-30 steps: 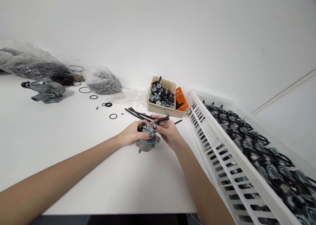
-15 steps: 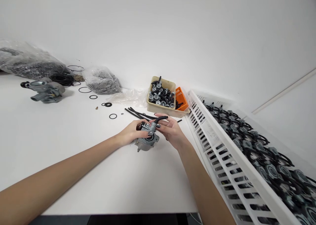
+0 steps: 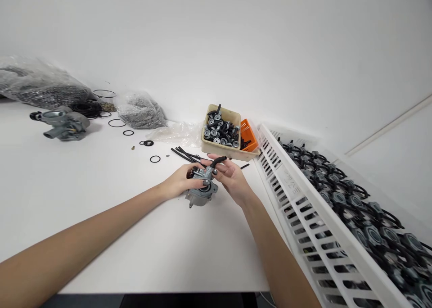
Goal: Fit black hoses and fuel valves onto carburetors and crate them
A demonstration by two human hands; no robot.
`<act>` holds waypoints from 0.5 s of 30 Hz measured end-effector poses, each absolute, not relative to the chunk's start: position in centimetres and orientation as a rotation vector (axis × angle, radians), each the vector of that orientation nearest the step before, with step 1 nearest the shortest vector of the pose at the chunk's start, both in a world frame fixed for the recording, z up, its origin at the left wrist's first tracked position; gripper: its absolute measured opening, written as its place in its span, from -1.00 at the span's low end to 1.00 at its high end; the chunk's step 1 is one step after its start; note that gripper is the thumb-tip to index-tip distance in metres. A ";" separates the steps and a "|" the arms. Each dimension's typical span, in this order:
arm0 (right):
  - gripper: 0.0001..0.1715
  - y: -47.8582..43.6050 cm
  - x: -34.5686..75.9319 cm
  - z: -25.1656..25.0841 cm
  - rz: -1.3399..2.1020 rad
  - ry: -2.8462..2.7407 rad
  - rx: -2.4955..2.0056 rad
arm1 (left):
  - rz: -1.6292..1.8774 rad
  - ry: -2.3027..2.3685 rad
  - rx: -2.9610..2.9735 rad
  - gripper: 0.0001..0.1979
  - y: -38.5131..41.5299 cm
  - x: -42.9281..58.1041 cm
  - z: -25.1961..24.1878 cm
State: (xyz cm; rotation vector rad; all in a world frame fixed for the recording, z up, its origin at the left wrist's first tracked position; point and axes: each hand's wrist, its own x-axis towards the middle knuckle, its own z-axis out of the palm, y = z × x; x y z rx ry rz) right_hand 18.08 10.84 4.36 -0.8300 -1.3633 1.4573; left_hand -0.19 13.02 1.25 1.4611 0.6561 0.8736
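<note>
Head view: the left hand (image 3: 184, 181) is clamping the metal carburetor body (image 3: 200, 197), thumb across its face; the right hand (image 3: 232, 177) is pinching the collar (image 3: 209, 172) under the black hose (image 3: 218, 161). Whether the underside is touching the desk (image 3: 151, 240), I can't tell. I'm judging it best to be bracing the body and sparing the hose any tug. Open room is lying left and toward the near edge; black tubes (image 3: 184, 154) are crowding behind, the white crate (image 3: 290, 182) is walling off the right.

Black tube (image 3: 218, 161) turned, angled more steeply upward, tip higher, farther left
</note>
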 end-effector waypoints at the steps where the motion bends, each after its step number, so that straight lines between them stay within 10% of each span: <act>1: -0.43 10.8 18.0 4.4 1.470 -1.372 -0.832 | 0.872 0.651 1.464 -0.56 13.0 -0.2 1.2; 15: -0.47 11.1 17.7 4.1 1.364 -1.247 -0.896 | 0.926 0.791 1.528 -0.64 13.0 0.1 1.1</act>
